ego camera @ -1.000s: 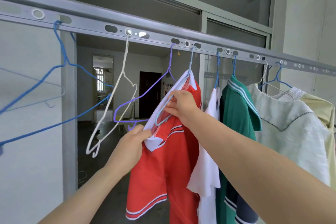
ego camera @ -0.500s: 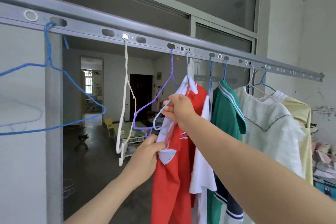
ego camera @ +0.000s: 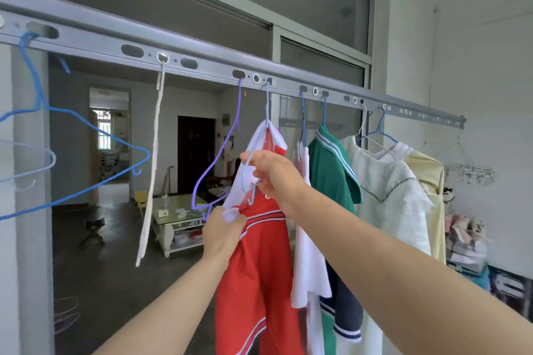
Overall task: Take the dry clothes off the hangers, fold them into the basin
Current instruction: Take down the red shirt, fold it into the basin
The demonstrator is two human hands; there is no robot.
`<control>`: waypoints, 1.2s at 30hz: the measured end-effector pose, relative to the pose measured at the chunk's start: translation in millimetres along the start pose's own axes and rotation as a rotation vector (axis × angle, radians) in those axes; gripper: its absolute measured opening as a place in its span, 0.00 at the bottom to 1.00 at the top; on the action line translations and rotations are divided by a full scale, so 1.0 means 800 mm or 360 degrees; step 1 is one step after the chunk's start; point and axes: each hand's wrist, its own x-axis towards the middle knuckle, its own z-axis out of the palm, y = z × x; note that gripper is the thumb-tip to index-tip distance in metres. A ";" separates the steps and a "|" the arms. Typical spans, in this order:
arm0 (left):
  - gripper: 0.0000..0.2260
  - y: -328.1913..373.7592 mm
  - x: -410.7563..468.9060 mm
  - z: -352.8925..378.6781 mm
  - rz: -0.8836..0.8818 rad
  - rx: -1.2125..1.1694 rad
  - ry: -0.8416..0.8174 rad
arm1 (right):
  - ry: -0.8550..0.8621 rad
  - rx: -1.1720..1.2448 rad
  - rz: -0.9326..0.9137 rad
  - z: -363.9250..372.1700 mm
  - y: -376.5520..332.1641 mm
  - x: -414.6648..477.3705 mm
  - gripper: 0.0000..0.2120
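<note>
Both bare forearms reach up from the bottom edge. The left hand (ego camera: 223, 229) is closed on the white collar of the red shirt (ego camera: 259, 268), pinching it low. Just above, the right hand (ego camera: 271, 173) is curled shut around the pale blue hanger (ego camera: 253, 170) that carries the shirt, its hook in the grey rail (ego camera: 202, 63). Right of it hang a white garment (ego camera: 305, 239), a green shirt (ego camera: 331, 176), a cream top (ego camera: 389, 196) and a yellow one (ego camera: 429, 181). Empty hangers dangle to the left
</note>
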 end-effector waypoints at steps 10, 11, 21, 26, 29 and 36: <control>0.03 0.026 0.013 0.106 0.0191 0.0067 0.0059 | -0.0368 0.0081 0.0037 -0.058 -0.019 -0.037 0.19; 0.04 0.028 0.003 0.116 0.0173 0.0041 0.0041 | -0.0346 0.0108 0.0064 -0.068 -0.022 -0.043 0.19; 0.30 0.027 -0.015 0.144 0.0581 0.0494 0.0000 | -0.0054 0.0294 -0.0007 -0.128 -0.045 -0.063 0.13; 0.15 0.049 0.014 0.140 0.0154 0.0635 0.0076 | 0.0042 0.0617 0.0027 -0.158 -0.063 -0.070 0.13; 0.12 0.037 0.030 0.127 0.0036 0.0541 0.0088 | 0.0146 0.0908 0.0053 -0.173 -0.070 -0.077 0.16; 0.09 0.019 0.003 0.109 0.0154 0.0640 -0.0052 | 0.0357 0.1017 0.0104 -0.196 -0.071 -0.090 0.14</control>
